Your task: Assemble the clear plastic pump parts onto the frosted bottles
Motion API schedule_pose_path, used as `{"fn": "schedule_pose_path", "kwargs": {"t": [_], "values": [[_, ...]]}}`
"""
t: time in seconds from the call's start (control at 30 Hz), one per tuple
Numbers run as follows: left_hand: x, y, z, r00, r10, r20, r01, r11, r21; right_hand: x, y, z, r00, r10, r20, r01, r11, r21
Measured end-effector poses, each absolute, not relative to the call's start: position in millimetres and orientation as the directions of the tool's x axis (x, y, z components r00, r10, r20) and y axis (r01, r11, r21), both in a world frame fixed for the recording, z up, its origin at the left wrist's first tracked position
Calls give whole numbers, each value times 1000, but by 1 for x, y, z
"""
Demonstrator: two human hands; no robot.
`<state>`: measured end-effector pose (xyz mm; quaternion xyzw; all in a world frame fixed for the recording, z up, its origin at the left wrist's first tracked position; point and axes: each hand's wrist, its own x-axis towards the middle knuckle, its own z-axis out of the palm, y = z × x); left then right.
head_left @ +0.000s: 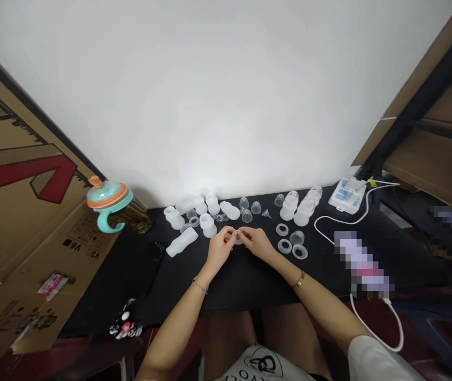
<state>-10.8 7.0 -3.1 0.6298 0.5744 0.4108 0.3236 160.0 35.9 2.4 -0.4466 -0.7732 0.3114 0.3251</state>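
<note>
The left hand [220, 248] and the right hand [255, 243] work close together above the middle of the black worktop [226, 286]. Neither hand is open wide: the fingers of both are curved and they pinch a small clear part [237, 239] between them, so the part is held at the centre, but it is mostly hidden and I cannot tell its exact shape. Translucent rings [285, 246] lie near the right hand, a white bottle-shaped piece [181, 242] lies near the left hand, and small clear cups [246, 216] stand just behind both hands.
</note>
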Motion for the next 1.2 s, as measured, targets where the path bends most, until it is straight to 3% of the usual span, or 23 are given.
{"fn": "schedule_pose_path", "kwargs": {"t": [1.2], "values": [[-9, 6, -4, -14, 986, 169, 507, -138, 851, 162, 36, 3, -400, 888, 228, 522, 425, -740]]}}
